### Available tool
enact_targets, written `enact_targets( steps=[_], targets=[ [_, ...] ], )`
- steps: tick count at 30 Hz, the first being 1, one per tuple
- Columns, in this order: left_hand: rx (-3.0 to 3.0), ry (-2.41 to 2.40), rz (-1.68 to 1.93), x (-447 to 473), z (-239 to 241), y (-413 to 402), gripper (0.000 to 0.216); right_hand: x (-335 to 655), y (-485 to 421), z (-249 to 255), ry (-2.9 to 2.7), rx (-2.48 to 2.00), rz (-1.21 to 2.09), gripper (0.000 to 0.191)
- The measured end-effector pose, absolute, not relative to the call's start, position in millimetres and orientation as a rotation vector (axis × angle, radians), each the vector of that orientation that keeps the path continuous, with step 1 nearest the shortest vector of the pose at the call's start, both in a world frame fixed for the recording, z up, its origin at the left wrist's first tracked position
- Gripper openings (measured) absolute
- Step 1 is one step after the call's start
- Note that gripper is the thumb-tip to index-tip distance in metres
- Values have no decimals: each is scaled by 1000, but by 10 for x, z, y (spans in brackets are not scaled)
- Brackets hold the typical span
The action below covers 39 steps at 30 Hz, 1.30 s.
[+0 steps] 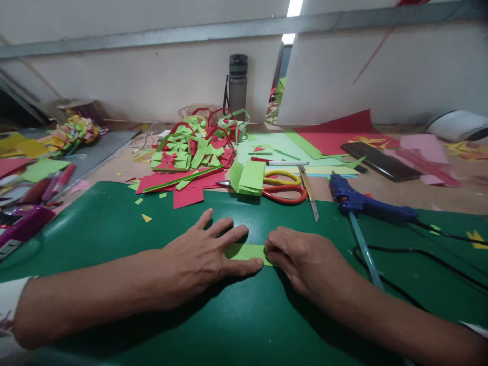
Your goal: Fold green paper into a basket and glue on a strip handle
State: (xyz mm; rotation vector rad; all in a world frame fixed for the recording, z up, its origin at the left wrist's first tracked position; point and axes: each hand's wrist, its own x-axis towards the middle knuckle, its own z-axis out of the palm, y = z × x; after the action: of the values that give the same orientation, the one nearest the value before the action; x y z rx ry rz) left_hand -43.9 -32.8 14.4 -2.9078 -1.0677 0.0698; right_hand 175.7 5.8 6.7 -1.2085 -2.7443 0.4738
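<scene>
A light green paper strip (246, 251) lies flat on the green mat between my two hands. My left hand (208, 246) is spread open over the strip's left part, with the thumb along its near edge and the fingers at its far side. Curled into a fist, my right hand (299, 251) grips the right end of the strip, and its fingers cover that end. Just beyond are a folded light green paper piece (251, 178), scissors (285, 194) with red and yellow handles partly behind it, and a utility knife (309, 193) with its blade out.
A blue glue gun (366, 202) with a glue stick and black cord lies at right, near a black phone (381, 161). Small red-and-green paper baskets (179, 152), red paper scraps (188, 198) and a grey bottle (238, 91) are at the back. A purple device (23, 226) sits left.
</scene>
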Motion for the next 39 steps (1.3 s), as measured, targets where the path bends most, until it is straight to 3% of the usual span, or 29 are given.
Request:
enact_targets(
  steps=[19,30,36,39],
  targets=[
    [-2798,-1286,-33,-1069,7,-575,42,1797,81,-3,-2786,-1174,387,16],
    [-2610,-1318,-378,-1306,-116,-785,37,1827,111,-89,-2745,-1081,313,18],
    [-2490,-1283,-722,-911,52,-816,26,1801,102,-82,-2757,-1100,305,17],
    [-2690,-1178,-553,-513,90,-759,21,1791,88,-67,-2745,-1109,263,16]
  ],
)
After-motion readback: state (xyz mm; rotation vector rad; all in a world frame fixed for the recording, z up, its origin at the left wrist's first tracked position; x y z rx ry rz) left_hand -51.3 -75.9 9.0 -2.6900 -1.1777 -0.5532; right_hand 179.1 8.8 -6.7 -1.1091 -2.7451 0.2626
